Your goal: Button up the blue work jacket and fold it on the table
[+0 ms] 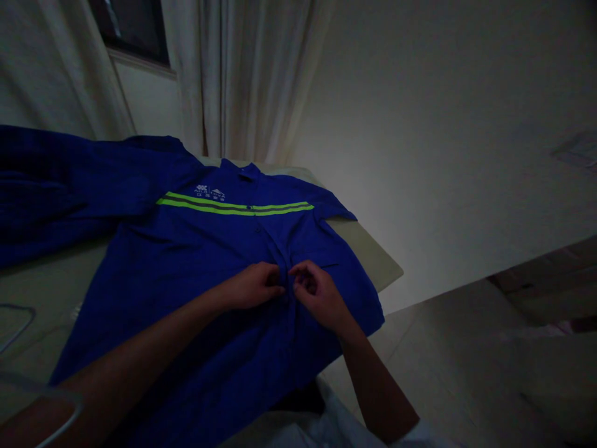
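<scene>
A blue work shirt (pixel 196 249) lies spread face up, its collar away from me and a yellow-green and grey stripe across the chest. White printing marks the chest on the left of the view. My left hand (pixel 254 285) pinches the front placket below the stripe. Facing it, my right hand (pixel 321 295) has its fingers curled on the other side of the same placket. Any button between the fingertips is too dark to make out. Higher up, a dark button (pixel 249 208) sits on the stripe.
Under the shirt is a pale table (pixel 373 255) with a corner at right. More blue clothing (pixel 69 186) is heaped at left. White wire hangers (pixel 69 398) show near the left edge. Curtains (pixel 261 74) and a pale wall (pixel 420 124) stand behind.
</scene>
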Available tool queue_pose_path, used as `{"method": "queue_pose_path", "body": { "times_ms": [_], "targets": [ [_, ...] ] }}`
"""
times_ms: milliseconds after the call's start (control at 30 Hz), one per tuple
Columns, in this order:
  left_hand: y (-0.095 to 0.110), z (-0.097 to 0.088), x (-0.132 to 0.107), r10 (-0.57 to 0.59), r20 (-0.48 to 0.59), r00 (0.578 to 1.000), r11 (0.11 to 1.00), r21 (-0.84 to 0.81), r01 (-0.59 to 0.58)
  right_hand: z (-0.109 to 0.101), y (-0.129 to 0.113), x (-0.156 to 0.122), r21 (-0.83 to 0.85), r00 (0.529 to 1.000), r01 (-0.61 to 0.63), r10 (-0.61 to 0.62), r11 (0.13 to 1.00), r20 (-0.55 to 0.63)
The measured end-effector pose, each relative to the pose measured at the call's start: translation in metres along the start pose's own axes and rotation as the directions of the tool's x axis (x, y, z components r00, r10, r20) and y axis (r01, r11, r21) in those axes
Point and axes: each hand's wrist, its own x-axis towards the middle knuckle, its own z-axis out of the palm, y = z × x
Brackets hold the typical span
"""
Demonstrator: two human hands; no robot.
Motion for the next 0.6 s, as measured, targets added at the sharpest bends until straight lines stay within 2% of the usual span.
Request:
{"method": "queue_pose_path", "body": {
  "times_ms": [67,100,167,200,233,300,367,400,433,500,600],
  "targets": [
    [0.001,-0.012,-0.004,0.113,0.116,0.987,0.987,0.097,-0.124,0.005,-0.002,0.024,-0.107,0.994,0.048,-0.059,0.993,-0.094],
    [0.001,-0.018,-0.005,0.14,0.184,0.973,0.981,0.107,-0.162,0.01,0.001,0.036,-0.181,0.992,0.051,-0.07,0.982,-0.102],
    [0.0,-0.026,-0.006,0.143,0.273,0.951,0.977,0.113,-0.18,0.021,0.01,0.057,-0.33,0.995,0.03,-0.058,0.943,-0.077],
    [-0.001,-0.028,-0.005,0.127,0.265,0.956,0.976,0.139,-0.168,0.026,0.015,0.064,-0.383,0.996,0.016,-0.047,0.923,-0.073],
    [-0.003,-0.028,-0.003,0.103,0.211,0.972,0.972,0.188,-0.144,0.03,0.021,0.068,-0.408,0.996,0.004,-0.039,0.913,-0.079],
    [-0.007,-0.027,0.002,0.078,-0.028,0.997,0.942,0.328,-0.064,0.033,0.031,0.07,-0.37,0.994,-0.001,-0.04,0.929,-0.103],
    [-0.012,-0.023,0.007,0.109,-0.261,0.959,0.883,0.469,0.027,0.032,0.038,0.068,-0.255,0.991,0.016,-0.05,0.967,-0.126],
    [-0.014,-0.022,0.01,0.131,-0.321,0.938,0.85,0.523,0.06,0.03,0.039,0.066,-0.197,0.989,0.023,-0.05,0.98,-0.138],
    [-0.016,-0.021,0.012,0.146,-0.341,0.929,0.823,0.563,0.078,0.029,0.041,0.064,-0.149,0.987,0.023,-0.046,0.989,-0.151],
    [-0.019,-0.021,0.016,0.138,-0.321,0.937,0.799,0.596,0.087,0.027,0.041,0.062,-0.091,0.984,0.009,-0.025,0.996,-0.176],
    [-0.023,-0.023,0.019,0.123,-0.317,0.94,0.842,0.534,0.07,0.028,0.04,0.062,-0.028,0.98,-0.013,0.007,1.0,-0.2]
  ]
}}
